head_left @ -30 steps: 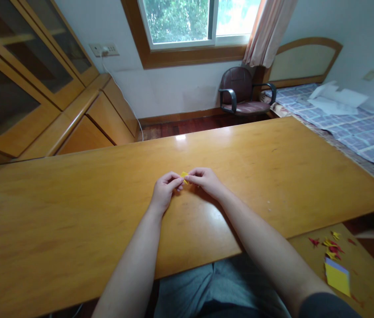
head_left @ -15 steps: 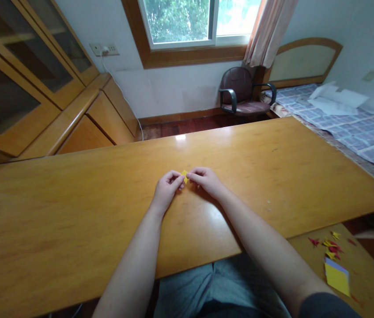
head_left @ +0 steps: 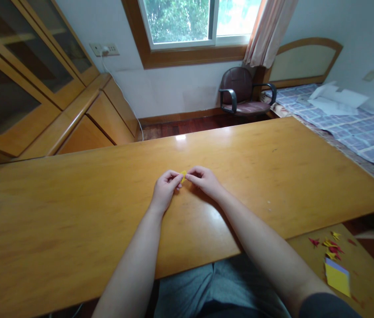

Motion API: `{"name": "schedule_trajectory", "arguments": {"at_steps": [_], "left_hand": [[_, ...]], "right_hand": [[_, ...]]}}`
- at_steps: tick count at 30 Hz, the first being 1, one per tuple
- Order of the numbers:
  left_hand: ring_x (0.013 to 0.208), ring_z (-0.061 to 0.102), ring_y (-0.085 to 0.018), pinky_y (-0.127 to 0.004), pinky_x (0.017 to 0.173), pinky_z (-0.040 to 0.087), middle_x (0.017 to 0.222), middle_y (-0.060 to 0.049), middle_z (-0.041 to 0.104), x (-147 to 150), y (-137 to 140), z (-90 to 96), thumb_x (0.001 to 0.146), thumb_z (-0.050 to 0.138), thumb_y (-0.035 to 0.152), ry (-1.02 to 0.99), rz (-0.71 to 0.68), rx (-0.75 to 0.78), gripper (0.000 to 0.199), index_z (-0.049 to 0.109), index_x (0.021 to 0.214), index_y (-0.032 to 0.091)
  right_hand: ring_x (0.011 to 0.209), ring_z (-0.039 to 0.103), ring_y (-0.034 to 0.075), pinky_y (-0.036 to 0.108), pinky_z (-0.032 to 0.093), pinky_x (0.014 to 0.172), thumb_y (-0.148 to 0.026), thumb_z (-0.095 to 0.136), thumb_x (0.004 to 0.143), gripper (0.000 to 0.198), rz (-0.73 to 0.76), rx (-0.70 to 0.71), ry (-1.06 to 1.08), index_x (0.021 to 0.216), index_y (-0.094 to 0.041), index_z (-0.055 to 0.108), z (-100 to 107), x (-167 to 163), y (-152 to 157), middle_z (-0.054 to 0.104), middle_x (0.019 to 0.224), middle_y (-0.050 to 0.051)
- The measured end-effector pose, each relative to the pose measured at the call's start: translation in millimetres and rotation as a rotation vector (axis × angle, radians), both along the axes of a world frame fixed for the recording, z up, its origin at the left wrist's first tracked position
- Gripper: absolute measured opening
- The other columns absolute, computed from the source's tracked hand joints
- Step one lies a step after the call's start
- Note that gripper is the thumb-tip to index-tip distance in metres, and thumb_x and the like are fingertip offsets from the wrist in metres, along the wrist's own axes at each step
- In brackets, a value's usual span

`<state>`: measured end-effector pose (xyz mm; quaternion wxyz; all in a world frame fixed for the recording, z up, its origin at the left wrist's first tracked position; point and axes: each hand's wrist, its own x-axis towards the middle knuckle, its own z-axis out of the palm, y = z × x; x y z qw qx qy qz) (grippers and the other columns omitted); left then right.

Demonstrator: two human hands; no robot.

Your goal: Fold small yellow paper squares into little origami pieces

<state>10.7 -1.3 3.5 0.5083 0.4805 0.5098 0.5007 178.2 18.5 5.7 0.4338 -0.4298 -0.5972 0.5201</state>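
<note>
Long glossy orange-brown wooden tabletop (head_left: pixel 74 212): spans the view from side to side; serves as the landmark for all entries below.

Bed with blue-and-white patterned cover (head_left: pixel 365 128): beyond the tabletop's right end, white folded sheets lying on it.

Wooden cabinets with glass doors (head_left: pixel 24 79): beyond the tabletop's left end, along the wall.

Dark maroon padded armchair with black armrests (head_left: pixel 241 92): behind the tabletop's far edge, under the window.

Lower brown wooden surface (head_left: pixel 372 282): below the tabletop's near right corner. It carries a flat stack of yellow and purple paper sheets (head_left: pixel 337 276) and, just beyond the stack, a scatter of small red and yellow folded paper pieces (head_left: pixel 330 247).

Left hand (head_left: pixel 164 191): over the middle of the tabletop, forearm reaching in from the near edge; grip pressed together, thumb and forefinger pinching the left end of the paper piece.

Right hand (head_left: pixel 205 181): just beside the left hand, fingertips meeting it; grip likewise pinching the right end of the same piece.

Small yellow folded paper piece (head_left: pixel 183 176): held between both hands at the tabletop's centre, mostly hidden by the fingertips; whether it touches the wood cannot be told.
</note>
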Motion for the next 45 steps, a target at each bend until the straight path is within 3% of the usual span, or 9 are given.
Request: {"name": "schedule_trajectory", "arguments": {"at_steps": [11, 25, 30, 36, 45], "left_hand": [[0.051, 0.051, -0.01, -0.021, 0.05, 0.037, 0.059, 0.002, 0.062, 0, 0, 1.1, 0.076, 0.075, 0.047, 0.045, -0.081, -0.019, 0.03, 0.07, 0.081, 0.018], [0.057, 0.055, -0.012, -0.022, 0.055, 0.041, 0.062, 0.0, 0.063, -3, 0, -0.6, 0.078, 0.073, 0.047, 0.138, -0.104, 0.026, 0.03, 0.07, 0.077, 0.017], [0.058, 0.054, -0.012, -0.022, 0.057, 0.042, 0.062, 0.001, 0.062, -2, -1, 2.3, 0.08, 0.071, 0.045, 0.154, -0.11, 0.037, 0.029, 0.069, 0.076, 0.017], [0.059, 0.056, -0.012, -0.022, 0.058, 0.043, 0.063, 0.001, 0.063, -2, -1, 1.3, 0.08, 0.071, 0.044, 0.177, -0.118, 0.046, 0.028, 0.068, 0.077, 0.017], [0.061, 0.06, -0.012, -0.022, 0.061, 0.047, 0.065, 0.001, 0.065, -4, 2, -7.4, 0.079, 0.073, 0.038, 0.083, -0.032, 0.083, 0.022, 0.068, 0.082, 0.017]], "right_hand": [[0.058, 0.048, 0.011, 0.024, 0.036, 0.054, -0.047, 0.074, 0.071, 0.032, -0.028, -0.173, 0.147, 0.075, -0.016, 0.067, 5, 5, 1, 0.059, 0.063, -0.002], [0.059, 0.05, 0.01, 0.024, 0.036, 0.055, -0.048, 0.077, 0.068, 0.036, -0.001, -0.174, 0.163, 0.079, -0.016, 0.067, 5, 3, 1, 0.06, 0.064, -0.003], [0.059, 0.052, 0.01, 0.023, 0.037, 0.054, -0.049, 0.08, 0.065, 0.043, -0.011, -0.183, 0.203, 0.089, -0.016, 0.064, 5, 2, 2, 0.061, 0.069, -0.003], [0.059, 0.048, 0.01, 0.024, 0.035, 0.054, -0.049, 0.075, 0.071, 0.036, 0.039, -0.144, 0.13, 0.075, -0.015, 0.066, 8, 4, 0, 0.057, 0.062, -0.003], [0.057, 0.047, 0.01, 0.024, 0.035, 0.054, -0.046, 0.075, 0.069, 0.033, 0.028, -0.149, 0.128, 0.075, -0.016, 0.064, 3, 2, 1, 0.056, 0.061, -0.004]]}}
